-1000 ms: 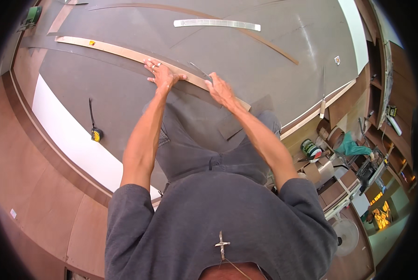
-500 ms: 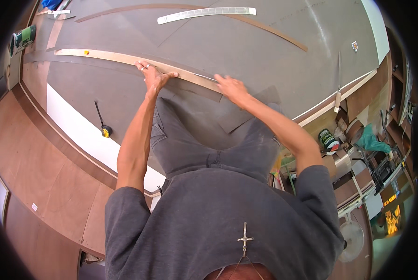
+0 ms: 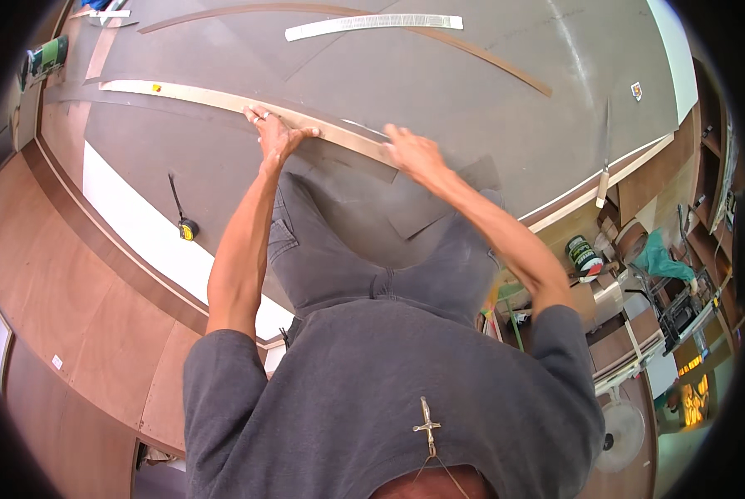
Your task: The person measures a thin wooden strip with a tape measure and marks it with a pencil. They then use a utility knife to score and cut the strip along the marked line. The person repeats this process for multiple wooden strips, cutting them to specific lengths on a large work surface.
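Observation:
A long pale wooden strip lies slantwise across a large grey-brown sheet. My left hand presses on the strip with fingers and thumb spread; a ring shows on it. At the strip's right end is my right hand, its fingers curled and slightly smeared by motion. Whatever it may hold is hidden. Close to its fingertips, a thin pale line runs along the strip's far edge. A small yellow piece sits near the strip's left end.
Beyond the strip lie a brown strip and a white printed strip. A tape measure rests at left. A handsaw lies at the right edge, with cans, a green cloth and a fan beyond.
My right hand has shifted slightly up, still by the strip's right end. My left hand keeps its place on the strip. The whole view has tilted a little.

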